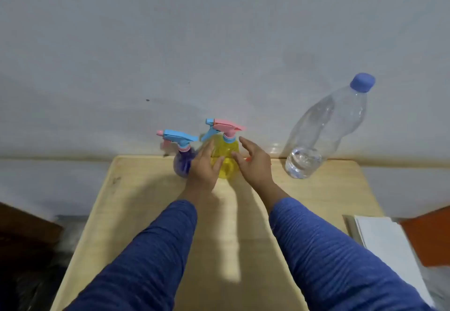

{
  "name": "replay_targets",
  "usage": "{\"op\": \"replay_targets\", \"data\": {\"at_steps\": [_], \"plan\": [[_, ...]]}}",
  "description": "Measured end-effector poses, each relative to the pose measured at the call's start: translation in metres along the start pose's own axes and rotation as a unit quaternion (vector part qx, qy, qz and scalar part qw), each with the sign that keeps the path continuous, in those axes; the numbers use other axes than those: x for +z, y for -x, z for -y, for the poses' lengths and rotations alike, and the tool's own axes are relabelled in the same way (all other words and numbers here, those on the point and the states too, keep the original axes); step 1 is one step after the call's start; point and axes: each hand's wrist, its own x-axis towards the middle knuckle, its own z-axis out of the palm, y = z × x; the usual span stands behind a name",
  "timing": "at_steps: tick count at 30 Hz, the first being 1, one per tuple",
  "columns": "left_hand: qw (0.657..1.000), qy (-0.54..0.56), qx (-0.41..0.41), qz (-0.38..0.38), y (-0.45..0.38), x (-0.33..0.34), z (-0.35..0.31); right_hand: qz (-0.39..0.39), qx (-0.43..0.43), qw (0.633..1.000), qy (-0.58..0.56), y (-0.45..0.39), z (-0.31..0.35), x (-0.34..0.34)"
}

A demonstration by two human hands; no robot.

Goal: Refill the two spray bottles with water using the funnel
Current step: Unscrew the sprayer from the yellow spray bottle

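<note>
Two small spray bottles stand at the far edge of a wooden table (146,213), against the wall. The yellow spray bottle (226,162) has a pink head with a blue trigger. To its left stands the purple spray bottle (181,162), with a blue head and a pink nozzle. My left hand (203,167) rests on the yellow bottle's left side, fingers spread. My right hand (254,162) is open at the bottle's right side, close to it or just touching. A small orange-red thing (248,159) peeks out behind my right hand; I cannot tell what it is.
A large clear water bottle (323,130) with a blue cap stands at the table's far right, with a little water at its bottom. White paper (387,250) and an orange object (431,235) lie beside the table on the right. A dark object (24,232) sits left.
</note>
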Motion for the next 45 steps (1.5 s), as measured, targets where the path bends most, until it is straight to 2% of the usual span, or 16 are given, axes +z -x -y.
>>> {"op": "replay_targets", "data": {"at_steps": [7, 13, 19, 28, 34, 37, 40, 45], "plan": [[0.986, 0.152, -0.056, -0.036, -0.009, 0.022, 0.001, -0.037, 0.031, 0.997, -0.054, -0.007, -0.003, 0.012], [0.975, 0.193, -0.094, -0.048, 0.002, 0.028, 0.0, -0.05, 0.041, 0.995, -0.079, 0.005, 0.001, 0.015], [0.986, 0.142, -0.071, -0.055, 0.066, 0.018, -0.002, -0.073, 0.05, 0.987, -0.135, 0.074, 0.002, 0.011], [0.985, 0.154, -0.068, -0.046, 0.168, 0.017, 0.001, -0.081, 0.071, 0.978, -0.178, 0.178, -0.012, 0.01], [0.986, 0.148, -0.065, -0.049, 0.172, 0.017, 0.007, -0.091, 0.03, 0.979, -0.178, 0.183, -0.011, 0.004], [0.988, 0.136, -0.052, -0.054, 0.171, 0.018, 0.009, -0.133, -0.044, 0.978, -0.153, 0.181, -0.002, -0.001], [0.991, 0.12, -0.022, -0.055, 0.171, 0.021, 0.012, -0.143, -0.114, 0.977, -0.113, 0.171, 0.007, 0.002], [0.992, 0.108, -0.027, -0.054, 0.168, 0.021, 0.012, -0.16, -0.144, 0.972, -0.094, 0.154, 0.013, 0.009]]}}
